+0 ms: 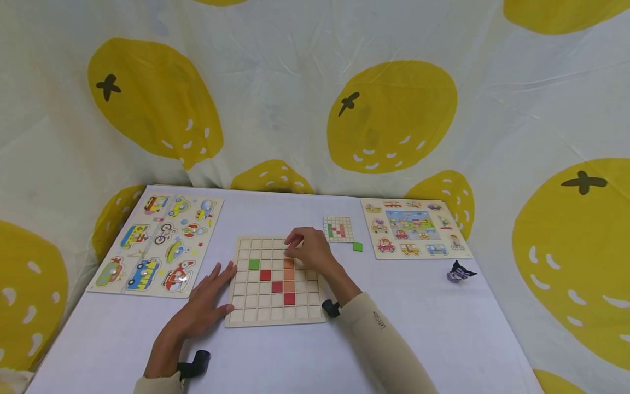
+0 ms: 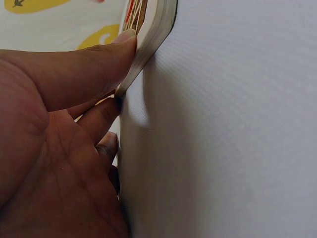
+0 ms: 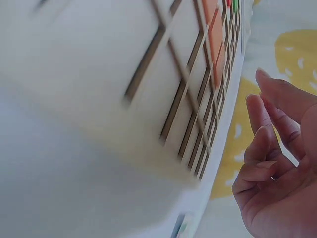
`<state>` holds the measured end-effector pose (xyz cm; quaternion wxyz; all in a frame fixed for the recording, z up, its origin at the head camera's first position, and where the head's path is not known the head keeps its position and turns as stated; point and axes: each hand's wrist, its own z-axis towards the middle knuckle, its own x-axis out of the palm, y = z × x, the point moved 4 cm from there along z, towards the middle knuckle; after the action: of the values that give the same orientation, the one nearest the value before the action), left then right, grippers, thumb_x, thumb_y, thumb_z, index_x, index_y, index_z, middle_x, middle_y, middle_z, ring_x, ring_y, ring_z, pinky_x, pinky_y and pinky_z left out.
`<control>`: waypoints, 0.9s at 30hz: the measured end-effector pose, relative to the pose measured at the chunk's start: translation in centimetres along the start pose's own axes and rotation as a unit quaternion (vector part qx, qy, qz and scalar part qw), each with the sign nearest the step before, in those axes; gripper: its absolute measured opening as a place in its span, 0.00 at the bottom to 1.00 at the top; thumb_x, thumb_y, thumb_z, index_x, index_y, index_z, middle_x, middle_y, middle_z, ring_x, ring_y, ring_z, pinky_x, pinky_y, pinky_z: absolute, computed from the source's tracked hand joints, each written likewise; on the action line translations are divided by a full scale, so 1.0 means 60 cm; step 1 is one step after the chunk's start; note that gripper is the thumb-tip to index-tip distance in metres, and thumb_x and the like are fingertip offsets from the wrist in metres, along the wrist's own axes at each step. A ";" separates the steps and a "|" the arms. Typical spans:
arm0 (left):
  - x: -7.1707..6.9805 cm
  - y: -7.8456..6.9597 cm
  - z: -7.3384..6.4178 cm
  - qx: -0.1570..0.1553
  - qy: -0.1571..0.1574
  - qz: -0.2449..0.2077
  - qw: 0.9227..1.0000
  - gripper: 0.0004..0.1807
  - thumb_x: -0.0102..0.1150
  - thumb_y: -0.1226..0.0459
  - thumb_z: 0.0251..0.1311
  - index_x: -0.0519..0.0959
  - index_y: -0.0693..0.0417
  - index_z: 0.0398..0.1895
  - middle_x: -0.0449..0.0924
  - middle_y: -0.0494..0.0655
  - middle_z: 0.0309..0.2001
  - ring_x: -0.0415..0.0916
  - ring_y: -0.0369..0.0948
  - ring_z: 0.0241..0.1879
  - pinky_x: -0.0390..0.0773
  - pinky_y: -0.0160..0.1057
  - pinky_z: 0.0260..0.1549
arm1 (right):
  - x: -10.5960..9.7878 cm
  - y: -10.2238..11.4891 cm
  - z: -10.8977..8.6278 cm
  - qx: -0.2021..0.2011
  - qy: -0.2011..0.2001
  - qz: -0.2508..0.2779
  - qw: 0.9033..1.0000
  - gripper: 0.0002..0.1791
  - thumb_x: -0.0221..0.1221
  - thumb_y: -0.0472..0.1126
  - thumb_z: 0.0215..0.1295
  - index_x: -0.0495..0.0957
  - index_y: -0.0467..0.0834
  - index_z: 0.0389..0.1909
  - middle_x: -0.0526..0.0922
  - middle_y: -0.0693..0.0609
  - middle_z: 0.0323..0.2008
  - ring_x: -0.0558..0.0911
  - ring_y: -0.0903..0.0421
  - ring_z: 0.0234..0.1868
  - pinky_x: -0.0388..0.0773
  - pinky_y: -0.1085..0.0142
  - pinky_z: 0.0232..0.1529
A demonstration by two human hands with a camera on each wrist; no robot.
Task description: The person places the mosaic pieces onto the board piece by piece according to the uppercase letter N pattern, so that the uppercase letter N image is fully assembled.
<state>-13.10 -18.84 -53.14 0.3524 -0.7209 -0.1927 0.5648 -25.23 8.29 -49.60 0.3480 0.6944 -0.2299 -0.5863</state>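
A wooden grid board (image 1: 275,324) lies on the white table. In its squares are a green tile (image 1: 254,265), red tiles (image 1: 289,299) in a diagonal and a column of orange tiles (image 1: 289,274). Over the top of that column hovers my right hand (image 1: 313,253). Its fingers (image 3: 257,116) are loosely bent, with no tile visible between them in the right wrist view. At the board's left side, my left hand (image 1: 199,306) has spread fingers touching the edge; the left wrist view shows the thumb (image 2: 114,54) against that edge.
Beyond the board lies a small pattern card (image 1: 327,221) with a loose green tile (image 1: 357,247) near its corner. Picture puzzle boards stand left, a vehicle one (image 1: 169,251), and right, another (image 1: 369,219). A dark striped clip-like thing (image 1: 460,272) sits at the right.
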 end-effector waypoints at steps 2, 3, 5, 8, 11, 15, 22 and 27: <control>0.000 0.000 0.000 -0.002 0.000 0.000 1.000 0.52 0.73 0.69 0.59 0.57 0.48 0.86 0.48 0.54 0.87 0.33 0.62 0.87 0.36 0.70 0.81 | -0.011 -0.011 -0.001 0.005 -0.009 0.001 1.000 0.09 0.76 0.41 0.62 0.88 0.47 0.41 0.85 0.55 0.31 0.80 0.53 0.39 0.78 0.61 0.40; 0.000 0.000 0.000 -0.002 0.001 0.000 1.000 0.52 0.73 0.69 0.59 0.57 0.48 0.86 0.48 0.54 0.87 0.33 0.62 0.87 0.36 0.70 0.81 | -0.017 -0.016 -0.002 0.008 -0.015 0.000 1.000 0.09 0.76 0.41 0.61 0.88 0.47 0.41 0.85 0.55 0.31 0.80 0.53 0.38 0.78 0.61 0.39; 0.000 0.001 -0.001 -0.003 0.000 0.002 1.000 0.52 0.74 0.69 0.59 0.57 0.48 0.86 0.48 0.54 0.87 0.34 0.62 0.87 0.37 0.70 0.81 | -0.030 -0.025 -0.004 0.006 -0.027 -0.003 1.000 0.09 0.77 0.40 0.60 0.88 0.46 0.40 0.85 0.55 0.31 0.80 0.53 0.37 0.76 0.62 0.37; -0.001 0.001 -0.001 -0.003 -0.001 0.003 1.000 0.52 0.74 0.68 0.59 0.57 0.48 0.86 0.48 0.54 0.87 0.34 0.62 0.87 0.37 0.71 0.81 | -0.048 -0.042 -0.007 0.007 -0.042 -0.016 0.999 0.10 0.77 0.39 0.59 0.88 0.47 0.39 0.86 0.55 0.30 0.80 0.54 0.34 0.74 0.63 0.34; 0.000 0.001 -0.001 -0.001 -0.001 0.001 1.000 0.52 0.73 0.69 0.59 0.57 0.48 0.86 0.48 0.55 0.87 0.34 0.62 0.87 0.36 0.71 0.81 | -0.066 -0.059 -0.012 0.011 -0.054 -0.023 0.998 0.10 0.78 0.39 0.58 0.88 0.46 0.39 0.87 0.55 0.31 0.79 0.53 0.34 0.73 0.63 0.34; 0.000 0.001 -0.001 0.000 -0.002 0.001 1.000 0.52 0.73 0.69 0.59 0.57 0.48 0.85 0.48 0.55 0.87 0.34 0.63 0.87 0.36 0.71 0.81 | -0.090 -0.084 -0.019 0.021 -0.067 -0.031 0.997 0.11 0.78 0.38 0.58 0.88 0.47 0.39 0.87 0.54 0.33 0.80 0.53 0.37 0.75 0.63 0.37; 0.001 0.000 -0.001 -0.006 0.001 0.000 1.000 0.52 0.73 0.69 0.59 0.57 0.48 0.86 0.48 0.54 0.87 0.34 0.62 0.87 0.36 0.70 0.82 | -0.130 -0.123 -0.031 0.028 -0.080 -0.049 0.995 0.12 0.78 0.37 0.56 0.88 0.46 0.40 0.90 0.52 0.36 0.84 0.53 0.39 0.79 0.61 0.42; 0.000 0.000 -0.001 -0.006 0.002 -0.002 1.000 0.52 0.73 0.69 0.59 0.57 0.48 0.86 0.48 0.54 0.87 0.34 0.62 0.87 0.36 0.70 0.82 | -0.155 -0.144 -0.042 0.045 -0.079 -0.057 0.994 0.12 0.77 0.36 0.58 0.88 0.44 0.42 0.90 0.49 0.41 0.83 0.51 0.41 0.79 0.60 0.45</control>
<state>-13.06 -18.84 -53.15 0.3496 -0.7237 -0.1966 0.5616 -25.45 21.23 -49.83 0.2634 0.6729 -0.2431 -0.6471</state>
